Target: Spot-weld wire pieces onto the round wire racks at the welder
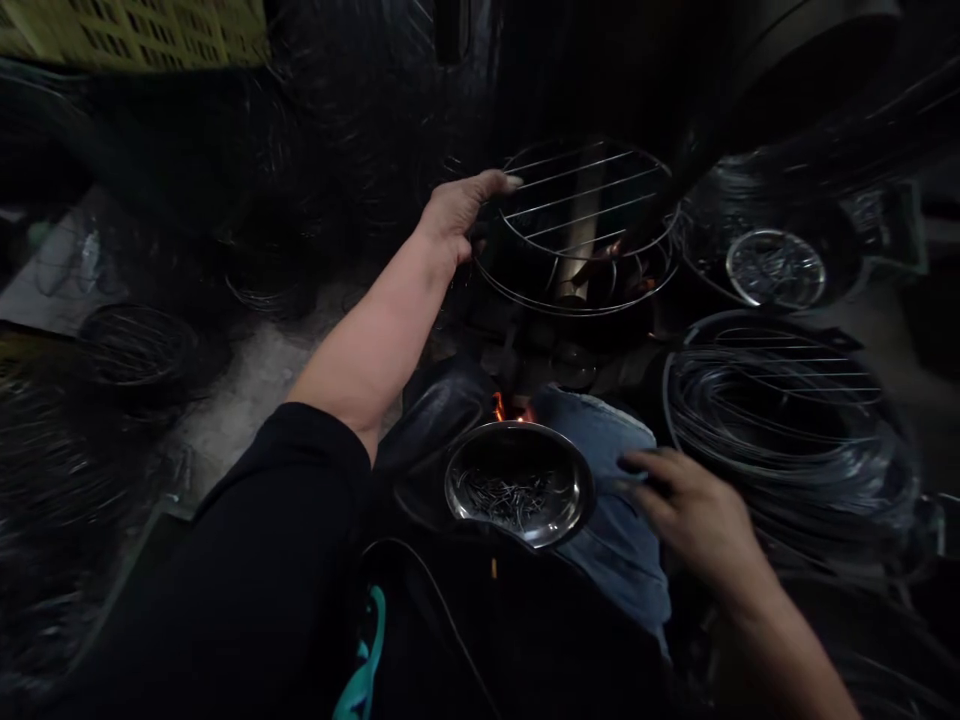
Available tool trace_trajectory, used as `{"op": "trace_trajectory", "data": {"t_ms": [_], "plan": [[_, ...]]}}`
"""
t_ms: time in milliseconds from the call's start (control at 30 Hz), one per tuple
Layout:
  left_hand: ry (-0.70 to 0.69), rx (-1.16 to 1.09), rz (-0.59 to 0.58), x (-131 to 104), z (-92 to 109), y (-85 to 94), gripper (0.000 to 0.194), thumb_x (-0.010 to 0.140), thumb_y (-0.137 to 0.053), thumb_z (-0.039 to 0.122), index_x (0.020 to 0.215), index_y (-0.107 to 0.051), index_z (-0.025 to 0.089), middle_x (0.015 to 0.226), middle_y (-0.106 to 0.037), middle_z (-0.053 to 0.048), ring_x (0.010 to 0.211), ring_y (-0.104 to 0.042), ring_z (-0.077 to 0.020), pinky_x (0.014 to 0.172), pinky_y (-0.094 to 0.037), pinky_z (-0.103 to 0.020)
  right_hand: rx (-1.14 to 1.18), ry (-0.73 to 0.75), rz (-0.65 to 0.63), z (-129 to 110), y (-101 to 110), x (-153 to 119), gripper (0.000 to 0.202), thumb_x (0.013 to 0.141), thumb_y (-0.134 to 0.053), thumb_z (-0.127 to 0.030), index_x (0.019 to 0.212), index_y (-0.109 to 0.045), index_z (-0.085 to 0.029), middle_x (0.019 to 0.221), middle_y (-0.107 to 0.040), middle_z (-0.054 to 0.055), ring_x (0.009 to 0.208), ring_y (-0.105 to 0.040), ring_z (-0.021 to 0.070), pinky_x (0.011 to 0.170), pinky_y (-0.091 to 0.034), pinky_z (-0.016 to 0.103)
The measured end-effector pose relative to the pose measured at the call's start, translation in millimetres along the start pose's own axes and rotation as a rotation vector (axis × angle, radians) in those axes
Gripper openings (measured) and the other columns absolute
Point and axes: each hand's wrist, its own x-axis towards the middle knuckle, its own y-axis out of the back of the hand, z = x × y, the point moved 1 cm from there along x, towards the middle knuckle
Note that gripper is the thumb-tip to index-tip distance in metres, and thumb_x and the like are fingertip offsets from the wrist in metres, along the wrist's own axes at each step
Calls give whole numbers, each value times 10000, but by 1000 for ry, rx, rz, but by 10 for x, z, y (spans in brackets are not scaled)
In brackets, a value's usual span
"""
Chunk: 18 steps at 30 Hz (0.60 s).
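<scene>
A round wire rack [589,198] with parallel bars and a lower ring stands over a dark work area in front of me. My left hand [459,212] reaches out and grips its left edge, the thumb lying on top. My right hand [694,515] hovers over the blue denim cloth [604,425] on my lap, fingers bent and apart; nothing shows between them. On my lap, left of that hand, sits a shiny metal bowl [586,500] with many small thin metal pieces inside. Behind the rack's bars is a pale upright post [581,225].
An orange glow [514,408] shows just beyond the bowl. To the right lie coiled wire [712,420] in a round container and another metal bowl [821,285] of small pieces. A dark machine part [817,60] overhangs at upper right. A yellow crate [150,35] is at upper left.
</scene>
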Motion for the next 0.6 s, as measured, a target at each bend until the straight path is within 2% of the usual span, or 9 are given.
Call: {"op": "trace_trajectory", "data": {"t_ms": [67,133,200,233,300,367,433,533,600], "plan": [[45,53,-40,35,11,-22,376,637,-857,161,919,-608,160,722,-576,-29,722,-608,-167,655,-441,-274,-211,20,-113,127,-115,-273,259,783,-554,-217,904,-782,-240,893,-709,57,723,-685,193,583,-517,271],[42,70,-49,-20,6,-9,412,561,-833,44,873,-601,181,660,-549,-2,645,-566,-140,602,-405,-249,-343,13,-180,196,-213,-412,334,795,-468,-135,868,-773,-248,842,-688,50,638,-652,165,497,-457,246],[-7,42,-26,-144,-15,39,457,506,-812,-8,851,-593,195,616,-525,27,574,-518,-109,553,-358,-227,-389,12,-189,245,-205,-410,350,798,-441,-120,846,-759,-257,837,-692,45,593,-636,160,466,-438,251],[-31,31,-15,-220,-33,70,462,499,-805,-6,852,-591,199,601,-517,37,547,-495,-96,533,-336,-219,-389,14,-152,265,-152,-356,339,795,-445,-134,855,-755,-258,863,-706,49,609,-650,174,485,-461,266],[-74,27,-15,-374,-81,127,413,533,-781,29,857,-592,201,565,-488,57,506,-460,-81,498,-298,-210,-356,10,5,275,27,-147,307,787,-465,-196,883,-752,-248,914,-738,74,690,-694,229,577,-531,332],[-100,28,-32,-511,-133,159,397,557,-759,54,895,-608,194,538,-466,74,485,-446,-73,471,-277,-205,-264,6,176,188,217,160,278,792,-503,-308,879,-757,-236,861,-754,92,739,-716,288,660,-566,411],[-123,11,-24,-624,-177,165,488,567,-752,63,1021,-627,190,548,-485,85,476,-449,-66,459,-282,-202,-47,59,216,-33,321,509,289,805,-562,-405,913,-774,-241,877,-770,80,793,-729,284,751,-578,418],[-157,-27,20,-742,-222,149,732,551,-767,57,1248,-587,193,617,-547,88,488,-483,-63,462,-304,-197,126,141,281,-489,291,983,259,807,-594,-421,849,-787,-254,834,-770,65,782,-724,258,768,-566,382],[-170,-42,32,-780,-244,139,812,517,-795,57,1288,-577,185,643,-562,86,489,-488,-63,456,-297,-197,133,121,346,-729,186,1217,241,778,-603,-389,802,-788,-237,808,-768,76,784,-723,270,781,-561,394]]}}
